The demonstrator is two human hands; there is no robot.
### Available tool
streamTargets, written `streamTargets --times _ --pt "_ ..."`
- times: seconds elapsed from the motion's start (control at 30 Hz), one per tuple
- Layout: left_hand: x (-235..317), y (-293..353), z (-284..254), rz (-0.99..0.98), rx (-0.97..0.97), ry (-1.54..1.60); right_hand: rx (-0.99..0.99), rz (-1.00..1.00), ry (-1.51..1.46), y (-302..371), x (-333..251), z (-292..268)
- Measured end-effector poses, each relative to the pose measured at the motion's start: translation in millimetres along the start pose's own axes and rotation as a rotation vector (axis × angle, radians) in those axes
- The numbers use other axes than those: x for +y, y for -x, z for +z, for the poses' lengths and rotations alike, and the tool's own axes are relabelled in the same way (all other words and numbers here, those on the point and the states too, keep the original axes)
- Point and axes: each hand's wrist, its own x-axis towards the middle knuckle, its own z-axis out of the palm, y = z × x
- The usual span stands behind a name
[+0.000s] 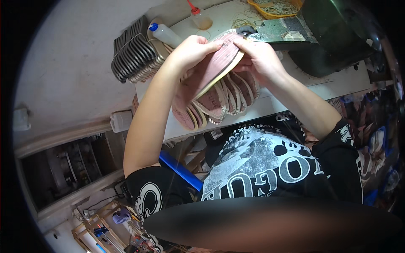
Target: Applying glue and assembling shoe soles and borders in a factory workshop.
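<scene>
A long pink shoe sole (213, 69) with a cream edge is up in both of my hands over the worktable. My left hand (196, 48) grips its left side, thumb laid across the pink face. My right hand (259, 59) pinches the opposite edge near the far end, thumb on top and fingers underneath. That far end meets a small dark wheel-like part (246, 30) on the arm of a green machine (280, 31); whether they touch, I cannot tell. Beneath the sole, a row of similar pink pieces (242, 90) with pale, notched rims leans together on the table.
Left of my hands stands a banded stack of dark soles (134, 52), beside a white bottle with a blue cap (166, 34). Farther back are a red-tipped squeeze bottle (201, 20) and a yellow basket of rubber bands (276, 8). The green machine's bulky body (337, 38) occupies the right.
</scene>
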Motion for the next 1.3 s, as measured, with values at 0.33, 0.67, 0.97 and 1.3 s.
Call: streamTargets --times 0.33,0.67,0.97,1.3 --pt "5 19 37 -0.196 -0.045 0.397 -0.206 0.054 0.389 30 -5 -27" --pt "13 16 25 -0.148 -0.008 0.285 -0.128 -0.004 0.411 0 -8 -33" --pt "10 6 22 -0.154 0.159 0.364 -0.24 0.345 0.282 72 18 -46" --pt "4 -41 -2 -0.178 0.153 0.43 -0.006 0.14 -0.04 53 23 -7"
